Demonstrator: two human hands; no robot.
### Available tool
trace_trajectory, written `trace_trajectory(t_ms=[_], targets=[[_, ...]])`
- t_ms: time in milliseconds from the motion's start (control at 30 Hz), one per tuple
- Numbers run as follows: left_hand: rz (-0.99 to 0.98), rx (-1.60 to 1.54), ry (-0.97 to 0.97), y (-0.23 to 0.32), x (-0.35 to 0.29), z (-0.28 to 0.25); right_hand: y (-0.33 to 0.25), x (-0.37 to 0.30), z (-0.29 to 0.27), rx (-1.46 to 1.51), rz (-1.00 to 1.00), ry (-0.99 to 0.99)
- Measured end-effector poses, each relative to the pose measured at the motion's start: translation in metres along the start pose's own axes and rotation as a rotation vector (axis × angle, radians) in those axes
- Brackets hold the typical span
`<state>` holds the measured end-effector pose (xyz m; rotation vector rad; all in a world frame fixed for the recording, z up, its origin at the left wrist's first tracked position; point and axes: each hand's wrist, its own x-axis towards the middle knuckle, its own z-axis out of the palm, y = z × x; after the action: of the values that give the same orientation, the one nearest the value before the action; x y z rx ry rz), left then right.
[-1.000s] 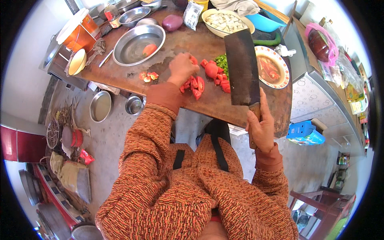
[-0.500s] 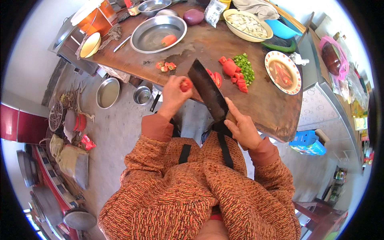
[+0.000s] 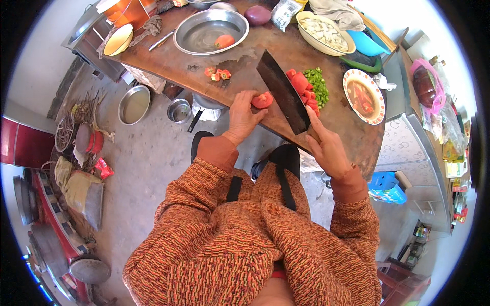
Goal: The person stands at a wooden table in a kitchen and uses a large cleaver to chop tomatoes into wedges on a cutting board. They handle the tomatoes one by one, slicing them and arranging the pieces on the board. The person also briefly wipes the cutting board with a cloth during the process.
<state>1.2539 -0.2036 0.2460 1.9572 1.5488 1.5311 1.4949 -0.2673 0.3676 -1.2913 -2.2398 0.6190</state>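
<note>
Tomato piece [image 3: 262, 100] sits just left of the cleaver [image 3: 282, 92], at the near edge of the counter [image 3: 352, 143]. We judge it light, soft and slippery on its wet cut face, easily crushed by a hard squeeze; we would hold it by its rounded skin, on the side away from the cleaver. Our left hand [image 3: 242, 116] has its fingers curled in around the piece's left side. The cleaver looks heavy and stiff, best held by its handle, where the fingers of our right hand [image 3: 329, 150] are wrapped close, the forefinger stretched toward the blade.

Our hands cover part of the piece and most of the handle. The blade may hide some chopped tomato [image 3: 302, 83] to its right, and we cannot tell whether its lower edge touches the counter.
</note>
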Motion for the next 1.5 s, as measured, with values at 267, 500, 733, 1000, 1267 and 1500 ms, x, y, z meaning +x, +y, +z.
trace_trajectory(t_ms=[267, 500, 733, 1000, 1267, 1500], targets=[[-0.028, -0.046, -0.029, -0.007, -0.004, -0.002, -0.008, -0.007, 0.009, -0.119, -0.027, -0.066], [0.074, -0.010, -0.042, -0.008, -0.002, -0.001, 0.005, -0.015, 0.021, -0.203, 0.001, -0.159], [0.030, -0.022, -0.089, -0.002, -0.001, -0.004, -0.001, 0.010, 0.039, -0.384, 0.064, -0.222], [0.058, 0.000, -0.087, -0.007, 0.007, 0.005, -0.001, 0.015, -0.009, 0.118, 0.123, 0.039], [0.175, 0.379, -0.102, 0.028, 0.043, 0.044, 0.009, -0.014, -0.046, 0.232, 0.137, 0.385], [0.249, 0.604, -0.133, 0.049, 0.055, 0.069, 0.004, -0.040, -0.054, 0.344, 0.318, 0.386]])
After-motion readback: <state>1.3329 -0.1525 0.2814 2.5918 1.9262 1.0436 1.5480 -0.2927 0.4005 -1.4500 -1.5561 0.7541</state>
